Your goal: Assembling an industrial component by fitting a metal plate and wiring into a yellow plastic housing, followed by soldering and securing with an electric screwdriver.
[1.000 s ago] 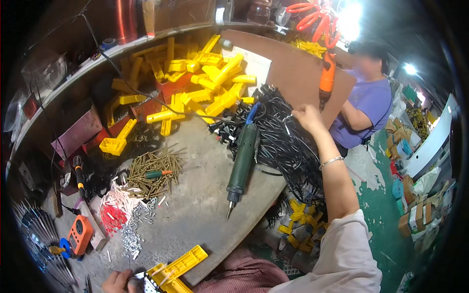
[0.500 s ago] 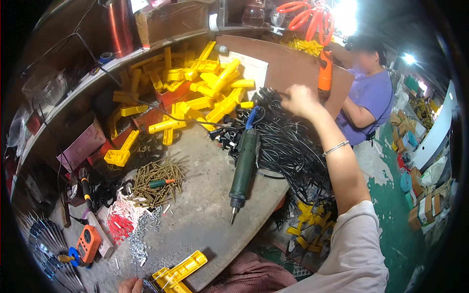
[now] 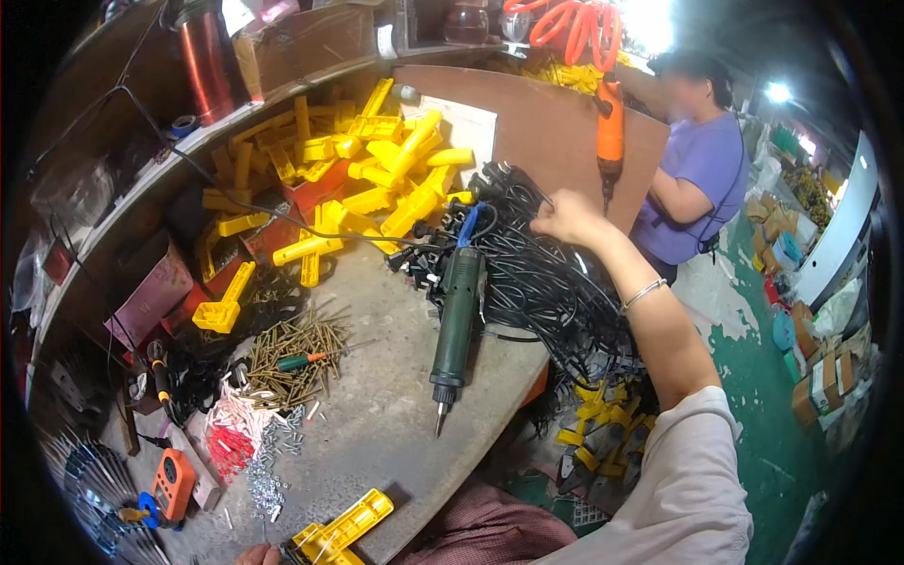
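Observation:
My right hand [image 3: 571, 218] is closed at the upper right of a tangled heap of black power cables [image 3: 541, 273], with its fingers pinched on a cable. At the lower edge, only the fingertips of my left hand [image 3: 258, 555] show. They are closed against the dark end of a yellow plastic housing [image 3: 358, 518], which has thin pale wires across it; the rest of that hand is cut off. A dark green electric screwdriver [image 3: 456, 325] lies between the two hands, bit toward me, its blue hanging loop beside the cables.
Yellow plastic housings [image 3: 405, 155] are piled at the back. Long brass screws [image 3: 297, 353], red sleeves [image 3: 229, 447] and small metal parts [image 3: 270, 476] lie at the left. An orange power driver [image 3: 610, 127] hangs near a co-worker in purple [image 3: 702, 169]. More yellow parts [image 3: 603, 428] sit below the table edge.
My right hand has moved slightly toward me and to the right along the cable heap. The view has shifted a little; my left hand stays by the yellow housing.

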`<control>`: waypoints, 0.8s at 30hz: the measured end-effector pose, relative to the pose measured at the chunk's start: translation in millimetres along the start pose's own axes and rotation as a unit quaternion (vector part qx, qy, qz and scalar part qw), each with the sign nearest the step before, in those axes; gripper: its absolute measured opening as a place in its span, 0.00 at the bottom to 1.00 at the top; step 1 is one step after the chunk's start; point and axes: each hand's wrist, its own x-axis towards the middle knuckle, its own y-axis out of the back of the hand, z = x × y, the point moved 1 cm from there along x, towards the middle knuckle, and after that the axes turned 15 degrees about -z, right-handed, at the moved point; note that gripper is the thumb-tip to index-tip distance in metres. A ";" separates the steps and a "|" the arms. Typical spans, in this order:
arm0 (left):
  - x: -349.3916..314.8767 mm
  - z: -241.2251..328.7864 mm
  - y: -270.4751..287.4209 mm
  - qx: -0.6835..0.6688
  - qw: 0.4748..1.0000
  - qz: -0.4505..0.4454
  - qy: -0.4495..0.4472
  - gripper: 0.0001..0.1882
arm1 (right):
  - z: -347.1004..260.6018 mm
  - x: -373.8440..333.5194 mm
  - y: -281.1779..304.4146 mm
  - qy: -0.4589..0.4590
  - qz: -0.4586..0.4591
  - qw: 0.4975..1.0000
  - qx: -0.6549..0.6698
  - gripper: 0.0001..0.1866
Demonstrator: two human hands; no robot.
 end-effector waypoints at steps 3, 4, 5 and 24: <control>0.3 1.2 1.6 0.007 1.000 0.022 -0.013 0.19 | 1.4 2.4 4.6 0.090 0.274 0.957 0.001 0.14; 0.2 1.4 1.8 0.004 0.999 0.035 -0.016 0.18 | 2.9 2.8 11.8 0.079 0.322 0.942 0.060 0.13; 0.8 3.3 2.4 0.004 0.999 0.034 -0.018 0.18 | 4.6 3.8 21.2 0.066 0.368 0.920 0.119 0.13; -3.6 9.9 2.2 0.012 1.000 0.026 0.006 0.13 | 31.9 7.9 -12.1 0.001 0.207 0.958 -0.197 0.23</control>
